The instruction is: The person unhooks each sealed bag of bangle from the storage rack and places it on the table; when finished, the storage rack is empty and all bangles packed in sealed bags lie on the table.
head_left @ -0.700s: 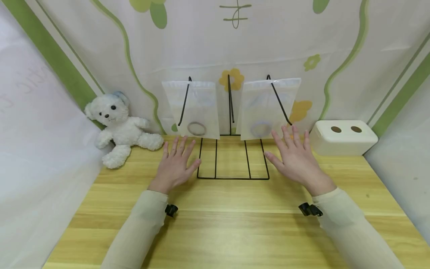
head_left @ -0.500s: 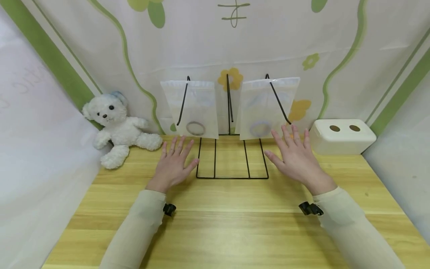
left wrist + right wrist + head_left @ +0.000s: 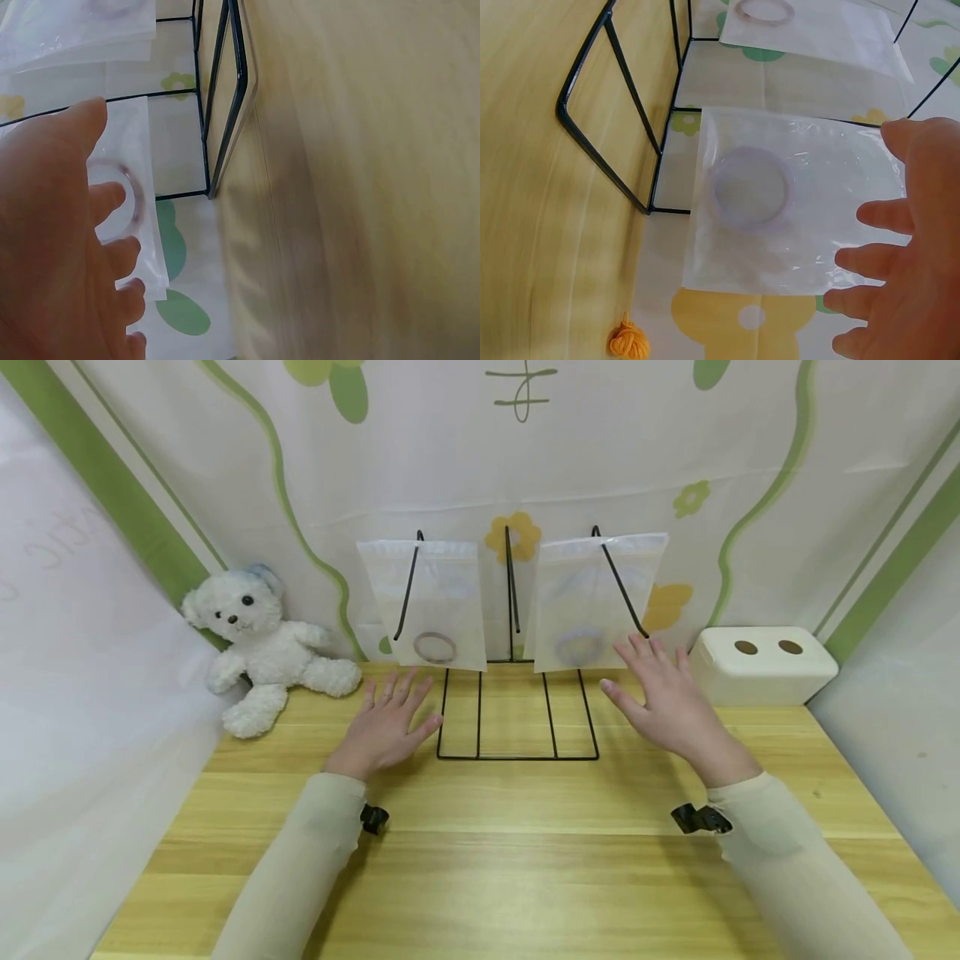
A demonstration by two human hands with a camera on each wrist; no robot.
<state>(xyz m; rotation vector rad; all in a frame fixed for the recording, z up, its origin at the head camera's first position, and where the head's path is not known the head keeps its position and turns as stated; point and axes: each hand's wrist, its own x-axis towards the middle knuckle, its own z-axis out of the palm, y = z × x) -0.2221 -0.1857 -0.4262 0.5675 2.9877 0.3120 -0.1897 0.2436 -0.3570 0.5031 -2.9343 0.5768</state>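
Note:
A black wire rack (image 3: 517,759) stands on the wooden table, with prongs slanting forward at its back. From its left prong hangs a translucent zip bag (image 3: 442,585) holding a pinkish-brown ring (image 3: 137,191). Another zip bag (image 3: 600,585) on the right prong contains a pale lavender ring (image 3: 752,152). My left hand (image 3: 385,727) is held with fingers spread at the rack's left side, below the first bag. On the other side my right hand (image 3: 667,702) has its fingers extended, the fingertips near the lower right corner of the second bag. Neither hand holds anything.
A white teddy bear (image 3: 262,643) sits at the back left. At the back right is a white box (image 3: 765,681) with two round holes on top. The rack's middle prong (image 3: 512,577) is bare. A small orange bundle (image 3: 628,343) shows in the right wrist view.
My right hand has shifted slightly right and away from me, its thumb moving off the rack's side. The left hand has barely moved. The bags hang as before.

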